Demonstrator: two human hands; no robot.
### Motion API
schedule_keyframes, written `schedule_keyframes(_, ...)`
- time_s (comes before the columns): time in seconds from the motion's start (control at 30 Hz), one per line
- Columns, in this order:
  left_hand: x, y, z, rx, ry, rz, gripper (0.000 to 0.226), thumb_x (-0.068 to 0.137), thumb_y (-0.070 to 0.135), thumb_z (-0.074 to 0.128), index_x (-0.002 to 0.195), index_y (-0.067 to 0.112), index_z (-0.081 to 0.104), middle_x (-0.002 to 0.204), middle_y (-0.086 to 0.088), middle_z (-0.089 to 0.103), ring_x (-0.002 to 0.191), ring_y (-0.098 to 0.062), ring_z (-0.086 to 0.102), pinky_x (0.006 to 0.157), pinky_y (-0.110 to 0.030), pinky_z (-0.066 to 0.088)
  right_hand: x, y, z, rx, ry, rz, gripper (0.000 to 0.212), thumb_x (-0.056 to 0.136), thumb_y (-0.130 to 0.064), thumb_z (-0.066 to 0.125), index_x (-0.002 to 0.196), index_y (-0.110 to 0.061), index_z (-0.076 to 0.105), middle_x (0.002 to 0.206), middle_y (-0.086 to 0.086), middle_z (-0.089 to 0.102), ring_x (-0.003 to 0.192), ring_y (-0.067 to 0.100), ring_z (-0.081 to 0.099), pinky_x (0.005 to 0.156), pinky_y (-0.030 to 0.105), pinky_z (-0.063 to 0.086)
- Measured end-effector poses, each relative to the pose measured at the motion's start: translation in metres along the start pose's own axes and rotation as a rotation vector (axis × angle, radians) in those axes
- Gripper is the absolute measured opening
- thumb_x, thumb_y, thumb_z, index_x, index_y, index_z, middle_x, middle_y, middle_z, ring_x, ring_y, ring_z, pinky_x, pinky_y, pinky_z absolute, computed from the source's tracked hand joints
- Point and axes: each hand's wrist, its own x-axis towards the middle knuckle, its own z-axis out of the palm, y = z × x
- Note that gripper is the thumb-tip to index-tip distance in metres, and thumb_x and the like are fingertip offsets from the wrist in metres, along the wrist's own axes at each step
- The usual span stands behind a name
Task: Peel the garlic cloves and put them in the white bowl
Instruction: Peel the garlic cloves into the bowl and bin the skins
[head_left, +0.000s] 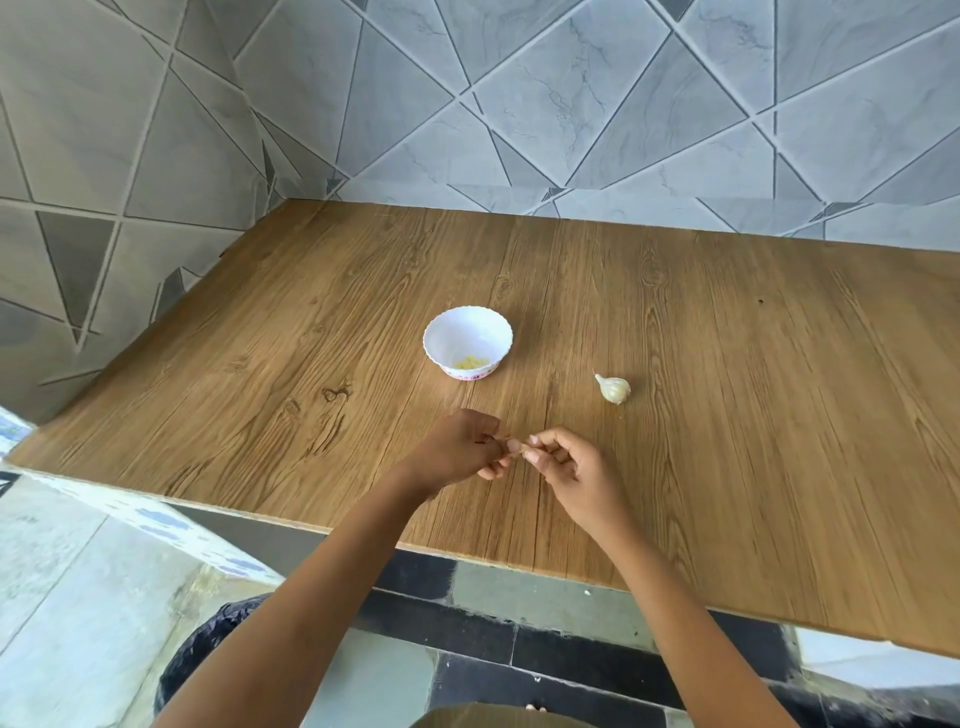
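Note:
A white bowl (467, 340) with a scalloped rim stands on the wooden table (727, 415), with a few pale yellow peeled cloves (471, 362) at its bottom. To its right lies a partial garlic bulb (614, 388) in its papery skin. Nearer the front edge, my left hand (457, 447) and my right hand (566, 462) meet above the table. Both pinch a small garlic clove (519, 448) between their fingertips; most of the clove is hidden by the fingers.
A tiled wall runs along the back and left of the table. Below the front edge I see a tiled floor (78, 597) and a dark bag-like thing (208, 644) on the left.

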Motion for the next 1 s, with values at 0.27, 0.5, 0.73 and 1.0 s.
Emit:
schedule_keyframes(0.27, -0.005, -0.001, 0.012, 0.010, 0.167, 0.125, 0.012, 0.083, 0.016, 0.072, 0.090, 0.007, 0.069, 0.077, -0.011, 0.071, 0.067, -0.019, 0.065, 0.070, -0.031, 0.057, 0.002, 0.000, 0.007, -0.305, 0.186, -0.132, 0.007, 0.085, 0.000, 0.064, 0.088, -0.005, 0.069, 0.073, -0.001, 0.069, 0.059, 0.006, 0.057, 0.052, 0.003, 0.037)
schedule_keyframes(0.5, -0.002, -0.006, 0.017, -0.023, 0.280, 0.090, 0.004, 0.086, 0.004, 0.067, 0.086, 0.002, 0.070, 0.074, -0.011, 0.070, 0.066, -0.018, 0.068, 0.067, -0.029, 0.059, -0.001, -0.004, 0.012, -0.187, 0.179, 0.038, 0.012, 0.091, -0.004, 0.057, 0.082, -0.003, 0.065, 0.068, -0.003, 0.063, 0.063, 0.014, 0.060, 0.057, 0.030, 0.049)
schedule_keyframes(0.73, -0.003, -0.008, 0.026, -0.522, 0.212, -0.159, 0.006, 0.090, 0.004, 0.061, 0.090, 0.001, 0.066, 0.080, -0.012, 0.069, 0.069, -0.012, 0.067, 0.064, -0.019, 0.057, 0.001, -0.008, 0.015, 0.207, 0.100, 0.433, 0.016, 0.096, -0.012, 0.051, 0.087, -0.006, 0.063, 0.069, -0.003, 0.061, 0.060, 0.010, 0.054, 0.057, 0.028, 0.046)
schedule_keyframes(1.0, -0.004, -0.013, 0.018, -0.506, 0.239, -0.144, 0.011, 0.087, 0.005, 0.065, 0.096, -0.001, 0.068, 0.077, -0.008, 0.066, 0.067, -0.011, 0.063, 0.060, -0.016, 0.053, -0.003, 0.010, 0.017, -0.389, 0.187, 0.079, 0.006, 0.083, -0.014, 0.070, 0.078, -0.011, 0.068, 0.073, -0.002, 0.067, 0.056, 0.010, 0.055, 0.047, 0.026, 0.044)
